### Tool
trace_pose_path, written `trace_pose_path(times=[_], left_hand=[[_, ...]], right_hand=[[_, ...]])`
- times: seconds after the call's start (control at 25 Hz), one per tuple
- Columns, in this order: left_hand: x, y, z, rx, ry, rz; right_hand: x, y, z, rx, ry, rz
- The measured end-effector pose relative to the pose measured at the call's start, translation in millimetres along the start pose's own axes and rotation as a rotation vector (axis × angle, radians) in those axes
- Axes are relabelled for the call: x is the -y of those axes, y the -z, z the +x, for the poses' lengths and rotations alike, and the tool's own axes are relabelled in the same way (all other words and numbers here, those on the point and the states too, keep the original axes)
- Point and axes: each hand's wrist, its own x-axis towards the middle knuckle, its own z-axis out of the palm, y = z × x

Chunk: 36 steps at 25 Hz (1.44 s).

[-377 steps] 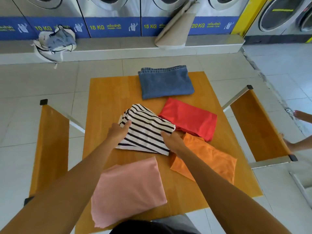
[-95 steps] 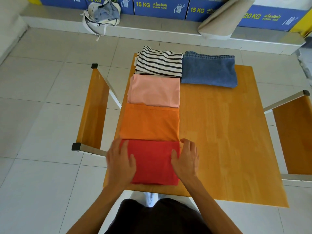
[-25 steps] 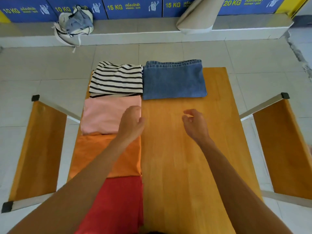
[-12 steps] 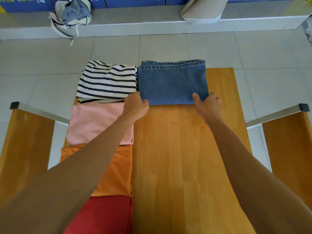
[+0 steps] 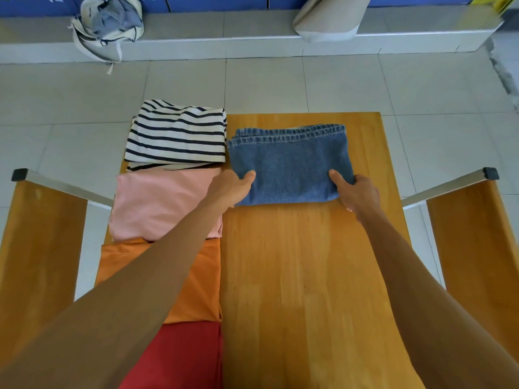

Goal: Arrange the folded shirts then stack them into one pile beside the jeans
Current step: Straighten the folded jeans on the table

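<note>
Along the left edge of the wooden counter [image 5: 303, 276], nearest first: red shirt [image 5: 179, 357], then orange shirt [image 5: 196, 282], then pink shirt [image 5: 157, 203], each folded flat and touching the next in a single row. Farther out, both hands on the near edge of the folded jeans [image 5: 289, 161]: left hand [image 5: 230, 189] closed on the near-left corner, thumb on top, fingers tucked beneath; right hand [image 5: 356, 192] closed on the near-right corner in the same grip. At the far-left corner, striped shirt [image 5: 177, 133], just beside the jeans and overhanging the counter's far edge. Beyond, on the tiled ledge, a bag [image 5: 106, 23].
</note>
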Motion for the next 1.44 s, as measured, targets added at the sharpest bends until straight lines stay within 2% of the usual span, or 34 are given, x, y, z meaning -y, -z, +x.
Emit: trace_pose_path(times=[0.16,0.4,0.6,0.76,0.92,1.04,1.12,1.24,1.32,1.44], left_hand=[[6,-1,-6,-0.031,0.006,-0.009],[-17,7,-3,-0.037,0.054,-0.213],[-30,21,21,-0.13,-0.015,-0.192],[-36,30,33,-0.186,-0.012,-0.241],[-32,26,35,-0.174,-0.05,-0.236],[-29,22,39,-0.205,-0.016,-0.224],[-29,18,36,-0.303,-0.056,-0.141],[-33,-5,26,-0.543,-0.285,0.168],[-33,-21,25,-0.471,-0.368,0.27],[-22,-33,32,-0.289,-0.321,0.329]], right_hand=[[3,2,-2,-0.002,0.036,-0.056],[8,-7,7,0.097,-0.1,0.252],[20,-20,19,0.022,-0.084,0.39],[40,-27,37,0.018,-0.017,0.301],[62,-34,57,-0.055,0.023,0.195],[68,-36,68,-0.031,0.015,0.149],[65,-38,70,-0.028,0.009,0.121],[59,-45,70,-0.063,-0.012,0.017],[62,-49,69,-0.071,0.004,-0.053],[67,-48,71,-0.044,0.036,-0.064]])
